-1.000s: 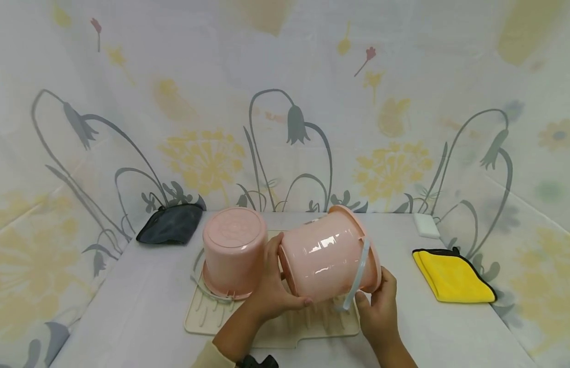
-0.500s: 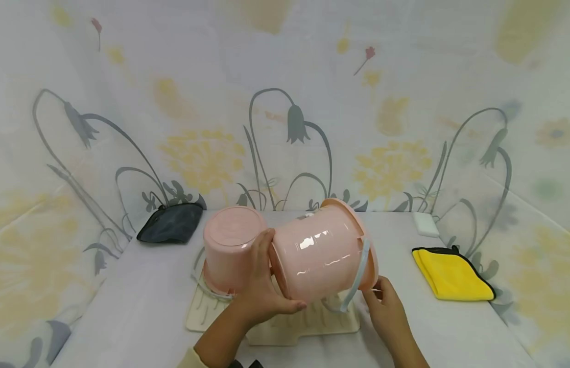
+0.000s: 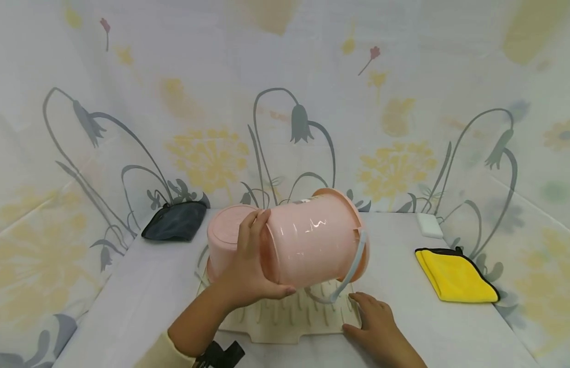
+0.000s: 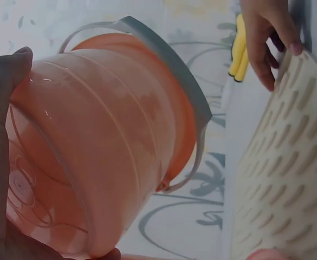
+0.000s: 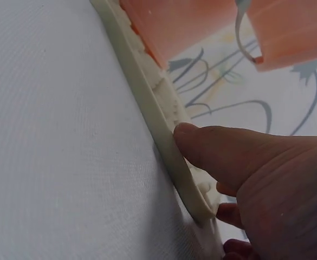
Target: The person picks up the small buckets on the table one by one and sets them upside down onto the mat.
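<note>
In the head view my left hand [image 3: 248, 268] grips a pink bucket [image 3: 312, 243] at its base end. The bucket lies tilted on its side in the air, mouth to the right, its pale handle [image 3: 357, 258] hanging down. A second pink bucket [image 3: 222, 230] stands upside down behind my left hand, partly hidden. My right hand [image 3: 377, 327] holds the right front corner of a cream draining tray [image 3: 277, 321]. In the right wrist view the thumb [image 5: 212, 149] presses on the tray's raised rim [image 5: 147, 108], with the other fingers beyond the corner.
A folded yellow cloth [image 3: 457, 276] with black edging lies at the right of the white table [image 3: 142, 306]. Behind it sits a small white block [image 3: 429, 225]. A dark folded cloth [image 3: 174, 221] lies at the back left. A flower-printed curtain [image 3: 285, 66] surrounds the table.
My left hand has raised the bucket and carried it a little leftward. My right hand has let go of the bucket's rim and moved down to the tray's corner.
</note>
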Demonstrator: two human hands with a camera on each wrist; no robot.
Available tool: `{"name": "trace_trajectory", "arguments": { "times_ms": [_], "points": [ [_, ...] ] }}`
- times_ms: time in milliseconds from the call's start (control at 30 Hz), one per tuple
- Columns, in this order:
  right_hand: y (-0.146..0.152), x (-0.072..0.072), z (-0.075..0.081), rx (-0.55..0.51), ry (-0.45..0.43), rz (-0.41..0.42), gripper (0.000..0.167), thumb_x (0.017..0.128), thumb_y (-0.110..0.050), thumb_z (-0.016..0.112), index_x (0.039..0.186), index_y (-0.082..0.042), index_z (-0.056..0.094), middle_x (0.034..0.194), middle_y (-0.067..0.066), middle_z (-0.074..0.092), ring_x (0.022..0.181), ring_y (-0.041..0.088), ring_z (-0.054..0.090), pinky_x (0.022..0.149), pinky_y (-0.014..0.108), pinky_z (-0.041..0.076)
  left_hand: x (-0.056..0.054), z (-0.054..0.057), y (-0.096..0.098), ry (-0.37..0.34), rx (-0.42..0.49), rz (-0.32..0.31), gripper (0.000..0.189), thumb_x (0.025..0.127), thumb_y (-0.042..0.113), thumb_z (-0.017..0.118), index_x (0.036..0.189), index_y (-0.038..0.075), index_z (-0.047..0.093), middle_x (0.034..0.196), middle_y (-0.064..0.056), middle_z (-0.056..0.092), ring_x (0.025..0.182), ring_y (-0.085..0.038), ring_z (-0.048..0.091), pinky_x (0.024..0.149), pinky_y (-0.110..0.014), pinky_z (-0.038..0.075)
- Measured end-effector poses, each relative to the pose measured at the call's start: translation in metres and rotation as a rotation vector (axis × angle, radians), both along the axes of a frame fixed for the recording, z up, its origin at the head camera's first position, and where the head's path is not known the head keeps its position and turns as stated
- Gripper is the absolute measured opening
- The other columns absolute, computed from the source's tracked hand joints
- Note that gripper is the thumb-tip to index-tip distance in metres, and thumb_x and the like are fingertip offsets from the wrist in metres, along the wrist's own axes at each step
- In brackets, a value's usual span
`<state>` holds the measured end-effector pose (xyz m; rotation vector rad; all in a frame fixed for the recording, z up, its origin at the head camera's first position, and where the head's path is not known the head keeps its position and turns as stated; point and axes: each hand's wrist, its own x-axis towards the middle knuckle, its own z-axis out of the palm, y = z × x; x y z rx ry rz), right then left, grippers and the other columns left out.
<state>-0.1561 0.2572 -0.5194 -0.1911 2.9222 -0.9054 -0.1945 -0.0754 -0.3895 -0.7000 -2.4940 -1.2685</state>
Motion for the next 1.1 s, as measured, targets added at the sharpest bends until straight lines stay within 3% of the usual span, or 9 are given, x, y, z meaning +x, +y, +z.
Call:
{"name": "trace_trajectory", "arguments": {
  "times_ms": [133,300,533,833,1100],
  "points": [
    [-0.002,-0.001,-0.001,0.009,-0.059,-0.035,0.085,0.084,-0.047,0.085,0.152,-0.009,0.051,0.157,0.013,0.050,0.137,0.047,0.041,0.110,0.068,0.038,-0.007,0.015,-0.008,-0.031,-0.038,-0.022,0.144,0.058,0.047,0.100,0.166,0.042,0.005,0.169,-0.011,0.008,0.154,-0.045,0.022,0.105,-0.065,0.047],
    [-0.002,-0.002,-0.001,0.033,-0.078,-0.033,0.095,0.080,-0.053,0.087,0.154,-0.006,0.049,0.160,0.014,0.048,0.136,0.047,0.042,0.108,0.069,0.039,-0.015,0.025,-0.017,-0.045,-0.050,-0.037,0.144,0.058,0.044,0.101,0.166,0.044,0.005,0.170,-0.010,0.005,0.155,-0.047,0.018,0.107,-0.069,0.044],
    [-0.003,-0.001,0.001,0.065,-0.086,-0.007,0.093,0.081,-0.058,0.084,0.153,-0.009,0.052,0.164,0.011,0.043,0.136,0.045,0.041,0.104,0.070,0.043,-0.024,0.031,-0.022,-0.062,-0.076,-0.062,0.142,0.061,0.045,0.100,0.166,0.045,0.004,0.172,-0.011,0.001,0.157,-0.045,0.013,0.106,-0.071,0.043],
    [-0.003,0.001,0.003,0.054,-0.103,0.002,0.093,0.082,-0.059,0.083,0.155,-0.011,0.051,0.166,0.009,0.041,0.137,0.044,0.039,0.105,0.069,0.042,-0.036,0.041,-0.027,-0.104,-0.137,-0.056,0.142,0.061,0.049,0.099,0.166,0.044,0.003,0.171,-0.010,0.002,0.155,-0.043,0.018,0.105,-0.070,0.045],
    [-0.001,-0.001,0.001,0.048,-0.074,0.004,0.091,0.081,-0.056,0.085,0.152,-0.009,0.054,0.163,0.012,0.044,0.136,0.043,0.039,0.105,0.065,0.041,-0.050,0.061,-0.024,-0.085,-0.216,-0.068,0.138,0.062,0.053,0.097,0.166,0.045,0.007,0.171,-0.010,0.006,0.153,-0.042,0.020,0.104,-0.072,0.044]
  ]
}}
